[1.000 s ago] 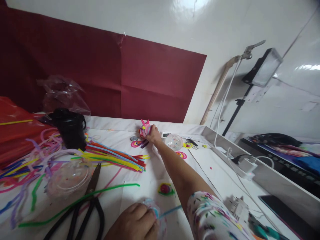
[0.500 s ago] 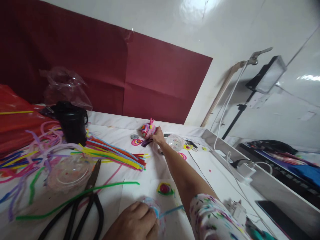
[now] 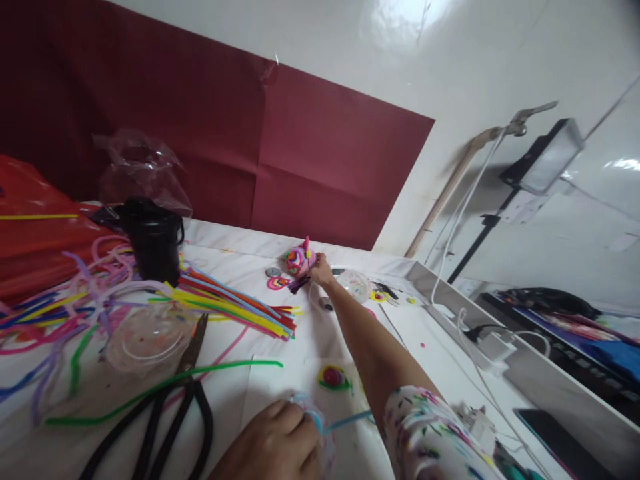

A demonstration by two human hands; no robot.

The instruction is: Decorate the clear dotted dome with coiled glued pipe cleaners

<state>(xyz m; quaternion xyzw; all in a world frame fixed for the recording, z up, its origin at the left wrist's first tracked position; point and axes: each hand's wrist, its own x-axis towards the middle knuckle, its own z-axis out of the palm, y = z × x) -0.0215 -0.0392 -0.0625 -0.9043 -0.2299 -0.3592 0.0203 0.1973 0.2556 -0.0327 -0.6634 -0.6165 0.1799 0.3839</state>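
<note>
Right hand (image 3: pixel 321 270) clamped on a rounded, multicoloured, fuzzy-looking figure (image 3: pixel 297 261); left hand (image 3: pixel 283 437) on a pale-blue, translucent item (image 3: pixel 316 419), grip unclear; light pressure best preserves the figure's shape.

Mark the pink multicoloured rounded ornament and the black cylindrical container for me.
Pink multicoloured rounded ornament (image 3: pixel 298 262): head view, on its patterned side.
Black cylindrical container (image 3: pixel 155 245): head view, on the middle of its body.

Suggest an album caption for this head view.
Right hand on a colorful ornament, left hand near black-handled scissors, bright craft stems alongside.
</note>
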